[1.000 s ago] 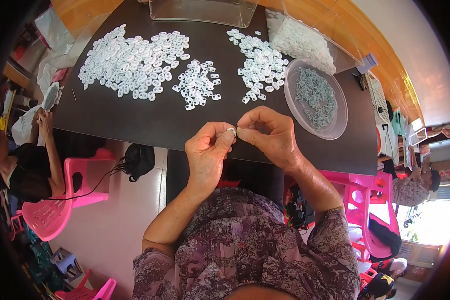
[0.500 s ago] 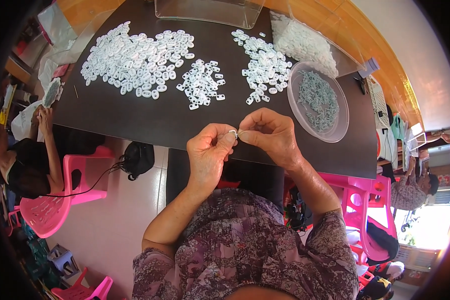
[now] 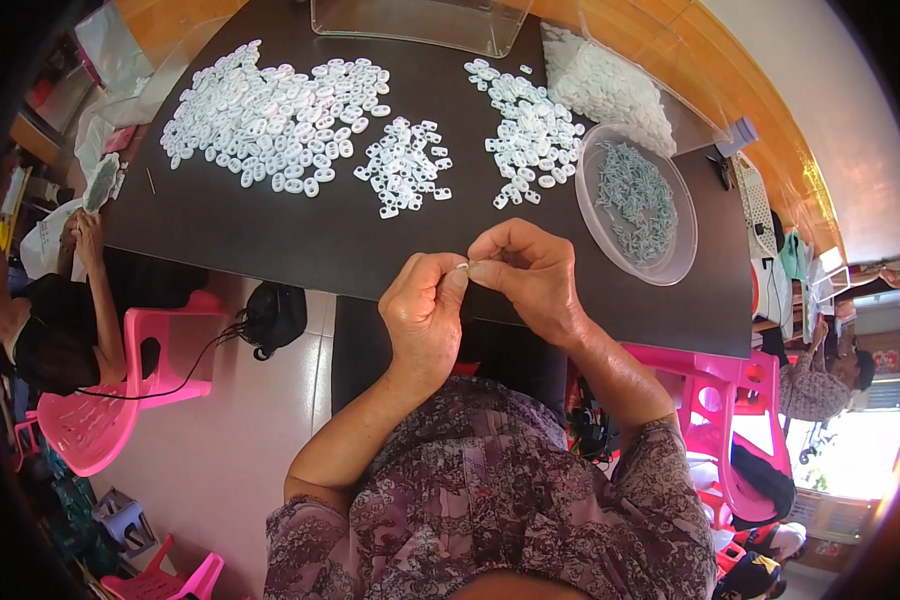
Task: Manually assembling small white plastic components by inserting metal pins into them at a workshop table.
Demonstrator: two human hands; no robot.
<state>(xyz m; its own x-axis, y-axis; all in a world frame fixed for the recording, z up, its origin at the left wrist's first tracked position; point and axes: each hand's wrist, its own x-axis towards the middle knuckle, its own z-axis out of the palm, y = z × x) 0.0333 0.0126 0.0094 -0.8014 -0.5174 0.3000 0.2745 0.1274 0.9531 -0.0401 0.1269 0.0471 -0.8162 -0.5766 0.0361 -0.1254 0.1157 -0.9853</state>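
Note:
Over the near edge of the dark table (image 3: 240, 225), my left hand (image 3: 422, 315) pinches a small white plastic piece (image 3: 462, 267) between thumb and forefinger. My right hand (image 3: 535, 285) meets it there, its thumb and forefinger closed at the piece; what they grip is hidden. Beyond my hands lie a wide pile of white oval pieces (image 3: 280, 120), a smaller heap of white two-holed pieces (image 3: 404, 168) and another white pile (image 3: 532, 130). To the right, a round clear plastic tub (image 3: 686, 245) holds many thin grey-green pieces (image 3: 634, 200), perhaps screws.
A clear plastic box (image 3: 420, 28) stands at the far edge, beside a bag of white pieces (image 3: 605, 85). Dark-handled pliers (image 3: 720, 170) lie behind the tub. Another person (image 3: 60, 320) works at the left, near a pink chair (image 3: 95, 425). A pink stool (image 3: 725, 385) is at my right.
Both hands have shifted slightly left and turned a little, still fingertip to fingertip. Less of the white piece shows between the fingers now. The piles look unchanged.

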